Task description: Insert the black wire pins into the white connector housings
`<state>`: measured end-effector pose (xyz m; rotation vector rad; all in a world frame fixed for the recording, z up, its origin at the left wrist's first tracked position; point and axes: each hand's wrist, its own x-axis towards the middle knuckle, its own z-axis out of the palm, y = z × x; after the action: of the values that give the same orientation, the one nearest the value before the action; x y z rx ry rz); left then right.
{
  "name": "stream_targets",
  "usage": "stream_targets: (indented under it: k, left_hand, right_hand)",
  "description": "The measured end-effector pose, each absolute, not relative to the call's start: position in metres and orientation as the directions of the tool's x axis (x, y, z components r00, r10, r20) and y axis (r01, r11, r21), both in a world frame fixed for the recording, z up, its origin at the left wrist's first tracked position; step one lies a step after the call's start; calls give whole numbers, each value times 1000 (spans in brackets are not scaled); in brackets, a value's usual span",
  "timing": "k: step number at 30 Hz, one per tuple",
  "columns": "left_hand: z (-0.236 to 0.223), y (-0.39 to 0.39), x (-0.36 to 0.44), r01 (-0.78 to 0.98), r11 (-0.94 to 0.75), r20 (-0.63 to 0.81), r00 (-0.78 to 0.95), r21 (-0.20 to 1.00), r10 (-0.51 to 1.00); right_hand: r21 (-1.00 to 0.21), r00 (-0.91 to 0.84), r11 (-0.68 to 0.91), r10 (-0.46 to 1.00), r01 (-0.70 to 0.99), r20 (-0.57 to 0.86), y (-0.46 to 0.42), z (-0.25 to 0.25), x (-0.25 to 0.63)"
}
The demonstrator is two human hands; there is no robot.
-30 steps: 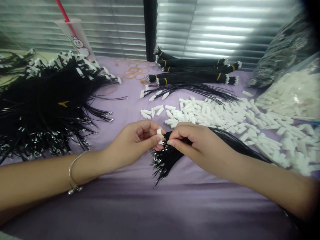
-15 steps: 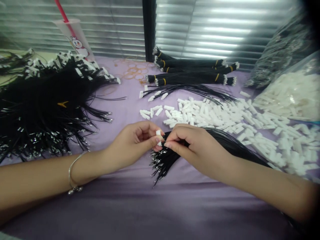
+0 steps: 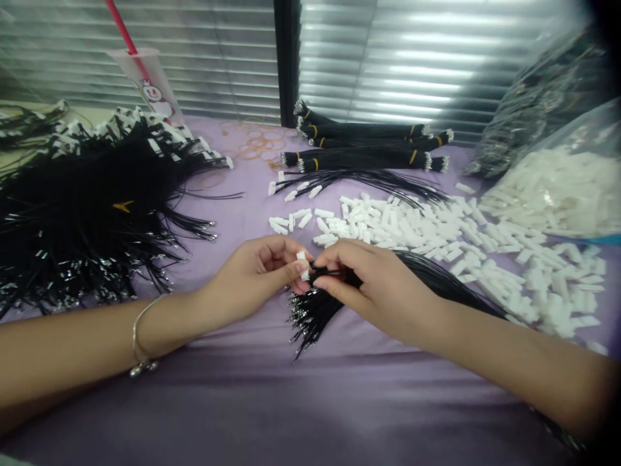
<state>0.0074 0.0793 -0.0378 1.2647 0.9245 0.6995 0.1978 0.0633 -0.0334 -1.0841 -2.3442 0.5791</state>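
Between the thumb and fingers of my left hand (image 3: 269,266) is a small white plastic connector housing (image 3: 303,264), held upright. My right hand (image 3: 371,275) pinches a black wire (image 3: 326,272) close to the housing's right side; whether its tip is inside the housing I cannot tell. Under both hands lies a loose bunch of black wires (image 3: 315,320) with silvery metal terminals at the left ends. Behind my right hand spreads a big pile of white connector housings (image 3: 402,223).
Finished-looking black wires with white ends (image 3: 87,175) heap at the left. Tied wire bundles (image 3: 363,139) lie at the back by the blinds (image 3: 218,58). A cup with a red straw (image 3: 155,84) stands back left; a plastic bag of white housings (image 3: 557,188) sits right.
The right-hand fingers have opened slightly from their tighter pinch, and the black wire between them shows more. The left hand still holds the white housing. The whole view has shifted slightly.
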Motion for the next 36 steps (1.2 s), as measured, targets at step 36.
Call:
stream_targets:
  k: [36]
  left_hand:
    - [-40, 81, 5, 76, 179, -192, 536, 981, 822]
  right_hand:
    - [40, -754, 849, 444, 526, 484, 62, -30, 203]
